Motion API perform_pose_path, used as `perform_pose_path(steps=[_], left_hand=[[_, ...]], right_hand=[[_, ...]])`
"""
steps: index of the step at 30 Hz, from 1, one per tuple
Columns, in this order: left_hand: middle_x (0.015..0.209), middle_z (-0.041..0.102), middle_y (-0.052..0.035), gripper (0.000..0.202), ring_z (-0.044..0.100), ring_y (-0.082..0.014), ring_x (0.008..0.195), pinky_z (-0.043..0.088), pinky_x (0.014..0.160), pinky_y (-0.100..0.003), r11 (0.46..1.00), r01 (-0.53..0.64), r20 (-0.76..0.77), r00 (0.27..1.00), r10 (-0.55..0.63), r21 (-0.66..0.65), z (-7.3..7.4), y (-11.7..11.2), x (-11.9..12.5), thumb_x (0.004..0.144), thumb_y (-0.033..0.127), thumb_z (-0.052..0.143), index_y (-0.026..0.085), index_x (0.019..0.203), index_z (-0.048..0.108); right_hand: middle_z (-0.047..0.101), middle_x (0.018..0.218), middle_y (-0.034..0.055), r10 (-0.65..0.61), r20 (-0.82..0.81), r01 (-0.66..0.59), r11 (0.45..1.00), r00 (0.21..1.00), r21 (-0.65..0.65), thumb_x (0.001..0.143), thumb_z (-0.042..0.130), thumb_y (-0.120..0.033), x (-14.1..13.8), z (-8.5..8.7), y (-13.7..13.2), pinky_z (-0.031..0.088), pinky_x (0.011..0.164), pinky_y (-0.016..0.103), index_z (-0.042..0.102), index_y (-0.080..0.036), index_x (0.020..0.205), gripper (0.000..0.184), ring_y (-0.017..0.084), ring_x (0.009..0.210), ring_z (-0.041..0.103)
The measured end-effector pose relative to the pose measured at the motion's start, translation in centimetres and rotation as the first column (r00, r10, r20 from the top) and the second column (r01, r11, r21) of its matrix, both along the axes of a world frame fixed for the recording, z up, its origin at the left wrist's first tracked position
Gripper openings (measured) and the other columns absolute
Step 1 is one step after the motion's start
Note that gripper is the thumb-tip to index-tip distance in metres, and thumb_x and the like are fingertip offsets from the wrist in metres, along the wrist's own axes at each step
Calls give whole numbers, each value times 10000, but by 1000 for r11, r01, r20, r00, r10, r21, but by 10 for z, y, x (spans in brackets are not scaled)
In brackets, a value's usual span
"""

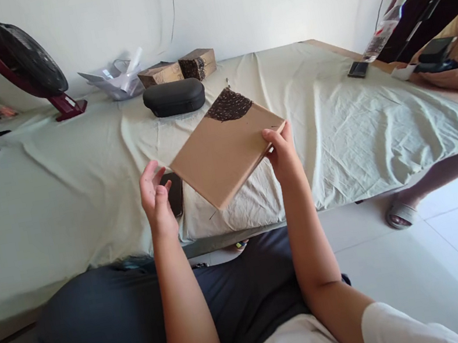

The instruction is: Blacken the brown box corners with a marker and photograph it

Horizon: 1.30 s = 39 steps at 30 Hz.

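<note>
A flat brown cardboard box (218,149) with a black scribbled pattern at its far corner is held tilted above the cloth-covered table. My right hand (281,147) grips it at the right corner, thumb on top and fingers underneath. Just off the box's left corner, my left hand (157,199) is raised with its fingers apart and nothing in it. A dark phone (174,193) lies on the cloth beside my left hand, partly covered by it.
Behind the box stand a black zip case (174,98), two small cardboard boxes (197,63) and a clear plastic container (120,84). A fan (21,60) is at the left. At the right are a bottle (385,28), a dark flat object (357,69) and another person's hand (455,73) holding a device.
</note>
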State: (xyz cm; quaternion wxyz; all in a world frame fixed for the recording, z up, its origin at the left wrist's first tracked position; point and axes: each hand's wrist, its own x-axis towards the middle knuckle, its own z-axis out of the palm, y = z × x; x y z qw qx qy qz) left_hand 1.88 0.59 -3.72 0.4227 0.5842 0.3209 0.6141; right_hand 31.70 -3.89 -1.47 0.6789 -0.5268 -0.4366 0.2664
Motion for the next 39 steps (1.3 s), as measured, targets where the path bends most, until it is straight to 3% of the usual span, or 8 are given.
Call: perform_pose_path(steps=[2, 7, 11, 16, 26, 29, 33, 39], left_hand=[[1735, 463, -103, 798, 449, -415, 1598, 442, 1267, -581, 980, 147, -18, 988, -151, -137, 5, -2, -5, 895, 765, 694, 342, 1561, 579], [1627, 566, -130, 1095, 509, -453, 1534, 474, 1245, -598, 788, 549, -112, 797, -594, -279, 8, -6, 0, 771, 643, 858, 334, 1711, 389], [1690, 365, -175, 1444, 426, -454, 1569, 401, 1285, -646, 884, 441, -336, 818, -466, -153, 3, -7, 17, 667, 509, 961, 359, 1781, 55], [1688, 233, -167, 1479, 227, -458, 1652, 262, 1351, -679, 950, 278, -566, 810, -151, 145, 9, -23, 27, 666, 307, 960, 388, 1769, -22], [1856, 102, -137, 1421, 214, -412, 1709, 249, 1396, -597, 954, 279, -548, 817, -178, 106, 6, -24, 32, 759, 224, 934, 376, 1773, -49], [1858, 143, -151, 1422, 275, -435, 1690, 311, 1362, -639, 942, 335, -468, 829, -306, -23, 7, -23, 35, 761, 420, 978, 372, 1778, -15], [1874, 123, -81, 1264, 237, -419, 1707, 370, 1332, -641, 857, 513, -79, 853, -516, -56, 16, -27, 41, 807, 762, 823, 411, 1768, 79], [1784, 387, 30, 980, 309, -350, 1689, 405, 1320, -622, 868, 464, 127, 885, -447, -178, 37, -39, 47, 849, 399, 641, 455, 1733, 223]], right_hand=[[547, 1521, 69, 32, -63, -27, 997, 998, 67, 765, 720, -816, -1, 5, -2, 645, 1022, 522, 402, -424, 1529, 916, 343, 1355, 618], [571, 1561, 53, 154, -111, -143, 984, 982, 104, 712, 784, -819, -10, 22, -14, 606, 1104, 594, 345, -461, 1638, 1085, 383, 1405, 613], [678, 1507, 31, 196, -205, -188, 980, 959, 58, 681, 870, -733, -13, 19, -16, 560, 1205, 552, 469, -410, 1622, 1073, 363, 1456, 611], [819, 1262, 80, 275, -262, -257, 961, 925, 104, 509, 906, -829, -10, 9, -12, 625, 1107, 533, 715, -320, 1373, 1021, 400, 1331, 709], [840, 1180, 106, 342, 58, -343, 939, 938, 9, 486, 865, -913, 6, 1, -17, 543, 1184, 597, 753, -317, 1270, 991, 418, 1297, 732], [829, 1177, 111, 327, 109, -328, 945, 939, -14, 489, 888, -897, 10, -3, -14, 556, 1159, 610, 736, -302, 1293, 1012, 429, 1264, 738], [803, 1192, 104, 319, 164, -319, 947, 933, -31, 484, 963, -805, 8, -2, -11, 571, 1130, 627, 711, -322, 1339, 1014, 430, 1282, 714], [783, 1241, 100, 339, 174, -336, 941, 924, -49, 446, 981, -802, -1, 4, -9, 565, 1127, 671, 692, -339, 1373, 1075, 442, 1325, 680]])
